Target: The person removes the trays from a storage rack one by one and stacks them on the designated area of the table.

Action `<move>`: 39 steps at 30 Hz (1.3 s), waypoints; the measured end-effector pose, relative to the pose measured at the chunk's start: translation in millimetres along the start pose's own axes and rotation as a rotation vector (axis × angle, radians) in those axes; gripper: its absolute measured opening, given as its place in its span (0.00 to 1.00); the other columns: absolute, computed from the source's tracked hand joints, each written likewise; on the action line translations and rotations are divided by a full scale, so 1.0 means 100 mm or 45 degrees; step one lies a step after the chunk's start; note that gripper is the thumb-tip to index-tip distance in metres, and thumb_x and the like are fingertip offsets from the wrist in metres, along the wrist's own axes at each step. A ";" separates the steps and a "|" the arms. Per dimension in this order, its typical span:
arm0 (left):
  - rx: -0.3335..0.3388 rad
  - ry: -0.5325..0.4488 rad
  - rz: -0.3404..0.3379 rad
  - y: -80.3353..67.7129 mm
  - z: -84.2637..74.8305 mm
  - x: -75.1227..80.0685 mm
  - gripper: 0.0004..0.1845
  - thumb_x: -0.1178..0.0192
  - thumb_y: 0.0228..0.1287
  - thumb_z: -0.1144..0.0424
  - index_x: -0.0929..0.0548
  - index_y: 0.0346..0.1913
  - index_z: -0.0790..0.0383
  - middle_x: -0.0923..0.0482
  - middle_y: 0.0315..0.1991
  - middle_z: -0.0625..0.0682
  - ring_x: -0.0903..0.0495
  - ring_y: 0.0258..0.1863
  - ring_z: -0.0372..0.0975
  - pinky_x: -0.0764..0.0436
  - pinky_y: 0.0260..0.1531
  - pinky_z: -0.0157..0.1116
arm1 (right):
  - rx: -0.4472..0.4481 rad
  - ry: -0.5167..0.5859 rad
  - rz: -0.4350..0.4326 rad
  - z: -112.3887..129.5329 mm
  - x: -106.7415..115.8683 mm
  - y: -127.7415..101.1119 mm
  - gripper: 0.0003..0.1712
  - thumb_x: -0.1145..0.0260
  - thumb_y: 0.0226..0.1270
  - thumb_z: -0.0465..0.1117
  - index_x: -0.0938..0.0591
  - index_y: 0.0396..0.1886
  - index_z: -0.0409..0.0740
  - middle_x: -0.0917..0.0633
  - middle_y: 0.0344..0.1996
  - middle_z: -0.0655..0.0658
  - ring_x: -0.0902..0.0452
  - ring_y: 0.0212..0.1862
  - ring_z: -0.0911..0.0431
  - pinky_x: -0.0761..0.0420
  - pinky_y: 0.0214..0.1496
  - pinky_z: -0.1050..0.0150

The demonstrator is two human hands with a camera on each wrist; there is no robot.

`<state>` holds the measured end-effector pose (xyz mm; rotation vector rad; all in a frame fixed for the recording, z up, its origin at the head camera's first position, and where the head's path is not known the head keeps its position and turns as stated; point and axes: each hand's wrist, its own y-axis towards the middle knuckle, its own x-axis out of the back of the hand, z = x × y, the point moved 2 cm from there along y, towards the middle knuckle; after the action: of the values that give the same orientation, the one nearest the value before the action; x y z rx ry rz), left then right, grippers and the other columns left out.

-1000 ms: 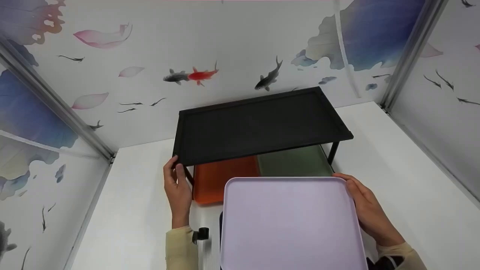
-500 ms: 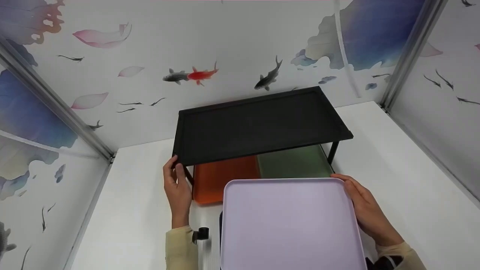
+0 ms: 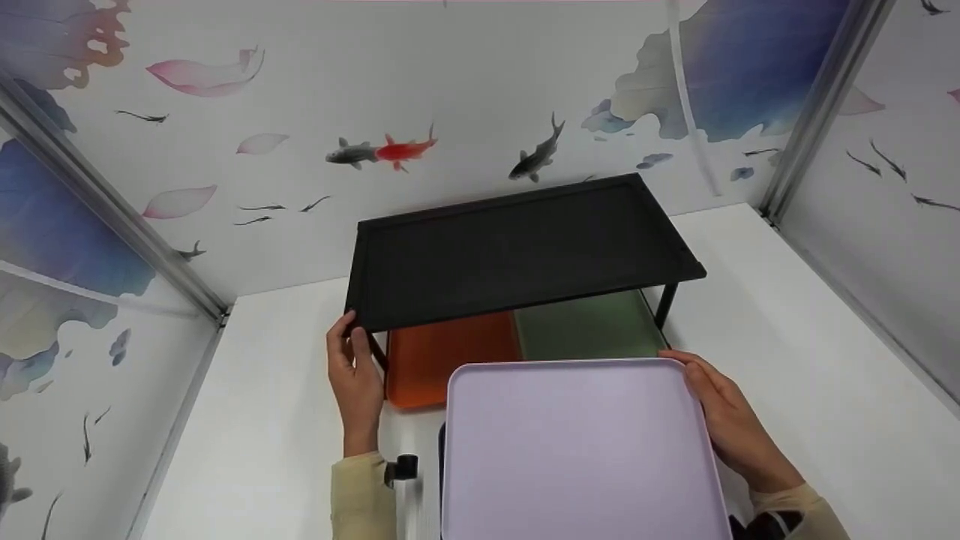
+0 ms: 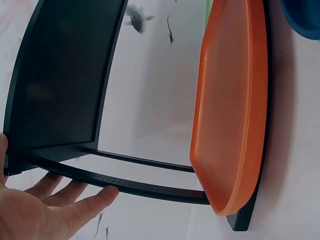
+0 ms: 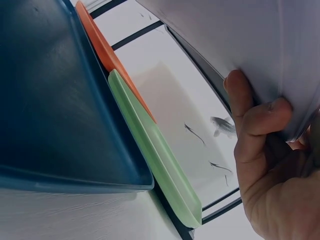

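Observation:
In the head view, my left hand (image 3: pixel 356 382) grips the front left corner of a black two-tier rack (image 3: pixel 525 255). The left wrist view shows its fingers around the top of the rack's leg (image 4: pixel 125 185). My right hand (image 3: pixel 739 420) holds a lilac square tray (image 3: pixel 585 450) by its right edge, in front of the rack. In the right wrist view, curled fingers (image 5: pixel 260 120) press against the tray's underside. An orange tray (image 3: pixel 450 360) and a green tray (image 3: pixel 592 326) lie side by side on the rack's lower level, partly hidden.
A dark blue tray (image 5: pixel 60 100) lies on the white table (image 3: pixel 255 420) in front of the rack, mostly hidden by the lilac tray in the head view. Walls with painted fish (image 3: pixel 405 150) stand behind and at both sides.
The lilac tray and my right hand have shifted slightly toward me, showing a bit more of the green tray. My left hand and the rack stay where they were.

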<state>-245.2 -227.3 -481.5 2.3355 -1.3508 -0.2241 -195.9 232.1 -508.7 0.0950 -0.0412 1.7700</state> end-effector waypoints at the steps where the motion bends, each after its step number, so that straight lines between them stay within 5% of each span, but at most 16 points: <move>1: 0.000 0.000 0.000 0.00 0.00 0.00 0.20 0.50 0.82 0.63 0.30 0.71 0.61 0.28 0.68 0.55 0.31 0.70 0.44 0.37 0.76 0.46 | -0.001 -0.003 -0.001 0.00 0.00 0.00 0.33 0.60 0.86 0.57 0.33 0.75 0.40 0.20 0.58 0.46 0.19 0.55 0.54 0.15 0.52 0.57; 27: 0.042 0.009 0.013 -0.01 0.00 0.01 0.20 0.50 0.82 0.62 0.30 0.71 0.58 0.29 0.70 0.53 0.32 0.72 0.44 0.36 0.75 0.47 | -0.057 -0.008 0.002 0.00 -0.06 -0.01 0.32 0.58 0.86 0.56 0.34 0.76 0.40 0.22 0.60 0.36 0.18 0.54 0.51 0.14 0.51 0.56; 39: 0.026 0.010 0.003 -0.01 -0.02 0.00 0.20 0.50 0.82 0.63 0.30 0.71 0.60 0.29 0.69 0.54 0.31 0.71 0.45 0.36 0.75 0.48 | -0.056 -0.016 0.000 -0.04 -0.07 0.01 0.33 0.58 0.86 0.56 0.33 0.75 0.38 0.19 0.57 0.41 0.17 0.53 0.52 0.14 0.50 0.57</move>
<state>-243.8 -226.0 -479.8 2.3490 -1.3579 -0.2017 -195.5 225.0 -513.5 0.0740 -0.0892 1.7679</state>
